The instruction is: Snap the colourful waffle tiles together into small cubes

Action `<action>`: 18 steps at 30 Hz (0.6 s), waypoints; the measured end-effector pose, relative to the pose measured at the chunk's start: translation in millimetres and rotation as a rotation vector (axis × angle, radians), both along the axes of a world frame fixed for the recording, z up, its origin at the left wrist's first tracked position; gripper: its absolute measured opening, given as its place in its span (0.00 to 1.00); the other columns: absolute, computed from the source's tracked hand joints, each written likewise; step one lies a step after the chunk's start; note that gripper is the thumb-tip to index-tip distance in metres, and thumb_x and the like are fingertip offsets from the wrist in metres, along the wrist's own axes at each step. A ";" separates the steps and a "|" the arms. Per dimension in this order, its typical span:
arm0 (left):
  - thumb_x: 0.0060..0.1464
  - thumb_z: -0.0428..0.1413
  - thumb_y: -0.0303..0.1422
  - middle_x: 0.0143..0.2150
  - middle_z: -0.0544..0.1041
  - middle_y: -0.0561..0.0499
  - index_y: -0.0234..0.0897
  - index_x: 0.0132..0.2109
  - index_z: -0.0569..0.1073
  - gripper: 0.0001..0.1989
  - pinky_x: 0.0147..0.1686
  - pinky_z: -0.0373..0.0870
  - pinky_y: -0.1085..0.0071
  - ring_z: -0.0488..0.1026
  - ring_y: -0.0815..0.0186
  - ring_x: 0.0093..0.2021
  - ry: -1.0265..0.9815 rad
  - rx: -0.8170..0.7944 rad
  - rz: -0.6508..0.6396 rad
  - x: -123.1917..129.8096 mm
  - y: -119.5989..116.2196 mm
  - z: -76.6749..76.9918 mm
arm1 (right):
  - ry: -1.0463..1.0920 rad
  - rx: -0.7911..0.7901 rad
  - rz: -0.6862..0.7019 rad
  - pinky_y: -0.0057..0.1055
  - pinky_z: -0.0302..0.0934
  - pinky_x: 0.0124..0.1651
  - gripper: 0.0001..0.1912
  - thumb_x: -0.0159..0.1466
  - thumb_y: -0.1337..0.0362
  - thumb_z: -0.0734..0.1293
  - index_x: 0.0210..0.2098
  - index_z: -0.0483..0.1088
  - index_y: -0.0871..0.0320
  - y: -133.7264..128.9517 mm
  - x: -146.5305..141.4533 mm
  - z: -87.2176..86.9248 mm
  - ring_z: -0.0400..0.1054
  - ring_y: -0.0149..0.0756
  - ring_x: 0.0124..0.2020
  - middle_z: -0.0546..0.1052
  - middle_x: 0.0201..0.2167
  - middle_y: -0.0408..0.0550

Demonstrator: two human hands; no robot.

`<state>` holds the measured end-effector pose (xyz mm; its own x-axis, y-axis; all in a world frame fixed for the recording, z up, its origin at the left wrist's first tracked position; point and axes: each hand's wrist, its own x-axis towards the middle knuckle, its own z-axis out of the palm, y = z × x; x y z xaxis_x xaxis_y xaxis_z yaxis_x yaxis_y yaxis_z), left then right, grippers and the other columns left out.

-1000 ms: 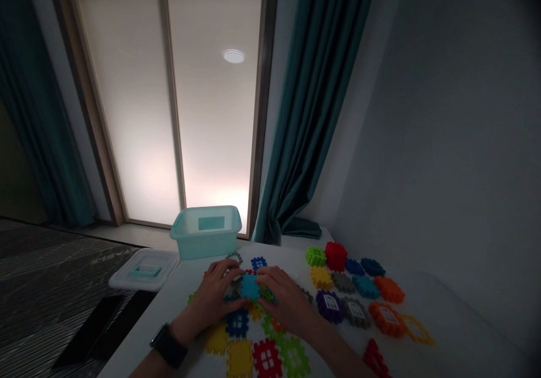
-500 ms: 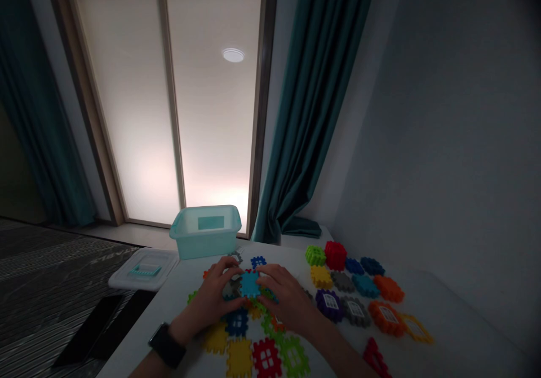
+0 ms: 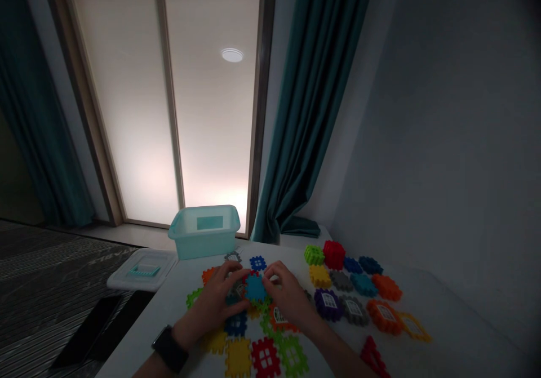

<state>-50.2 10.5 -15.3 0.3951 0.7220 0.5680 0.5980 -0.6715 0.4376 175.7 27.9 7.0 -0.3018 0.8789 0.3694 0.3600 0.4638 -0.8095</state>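
A light blue toothed tile (image 3: 256,288) sits raised over flat joined pieces on the white table. My left hand (image 3: 217,296) is at its left side, thumb and fingers apart, fingertips touching a red edge beside it. My right hand (image 3: 287,293) is at its right edge with the fingers curled together; what they pinch, if anything, is too small to make out. Around them lie a dark blue tile (image 3: 235,324), a yellow tile (image 3: 238,358), a red window tile (image 3: 266,358), a green window tile (image 3: 293,355) and an orange piece (image 3: 282,320).
Stacks of toothed tiles stand at the right, among them a purple stack (image 3: 328,305) and a red stack (image 3: 333,254). A teal bin (image 3: 205,243) is at the back left, near its lid (image 3: 141,269). A red triangular piece (image 3: 373,356) lies front right.
My right hand has shifted slightly right and its fingers have curled in. The light blue tile has turned and moved a little to the right. More of the orange piece shows.
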 end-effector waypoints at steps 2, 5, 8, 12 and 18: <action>0.55 0.64 0.36 0.56 0.69 0.44 0.47 0.62 0.67 0.28 0.54 0.71 0.56 0.69 0.53 0.55 0.041 0.029 -0.004 0.2 1.2 -2.1 | 0.039 -0.102 0.015 0.33 0.63 0.42 0.09 0.65 0.60 0.61 0.29 0.62 0.54 -0.8 -0.2 0.7 0.68 0.39 0.41 0.70 0.37 0.45; 0.54 0.65 0.35 0.56 0.69 0.44 0.46 0.61 0.68 0.28 0.53 0.71 0.56 0.69 0.53 0.54 0.059 0.056 0.004 0.2 1.4 -1.6 | 0.054 -0.210 0.035 0.32 0.61 0.42 0.11 0.65 0.57 0.62 0.29 0.62 0.55 -4.1 -0.3 5.7 0.67 0.38 0.39 0.70 0.37 0.45; 0.52 0.66 0.32 0.56 0.69 0.44 0.46 0.61 0.67 0.30 0.53 0.71 0.57 0.69 0.53 0.55 0.066 0.052 -0.001 0.4 -0.8 0.9 | 0.069 -0.261 0.045 0.32 0.60 0.43 0.13 0.64 0.54 0.63 0.28 0.62 0.55 -6.7 0.0 11.4 0.66 0.38 0.39 0.70 0.36 0.44; 0.50 0.65 0.29 0.56 0.69 0.44 0.45 0.60 0.67 0.31 0.54 0.71 0.57 0.69 0.53 0.55 0.063 0.044 0.006 1.7 -4.3 4.2 | 0.096 -0.295 0.063 0.32 0.60 0.43 0.15 0.63 0.51 0.64 0.28 0.63 0.55 -7.1 0.5 13.7 0.66 0.39 0.39 0.70 0.35 0.44; 0.48 0.64 0.29 0.56 0.69 0.44 0.44 0.59 0.68 0.31 0.54 0.71 0.56 0.69 0.52 0.55 0.051 0.028 0.002 3.7 -7.2 8.5 | 0.061 -0.263 0.060 0.33 0.61 0.41 0.15 0.65 0.51 0.62 0.29 0.65 0.56 -7.9 0.4 12.5 0.66 0.38 0.37 0.71 0.34 0.44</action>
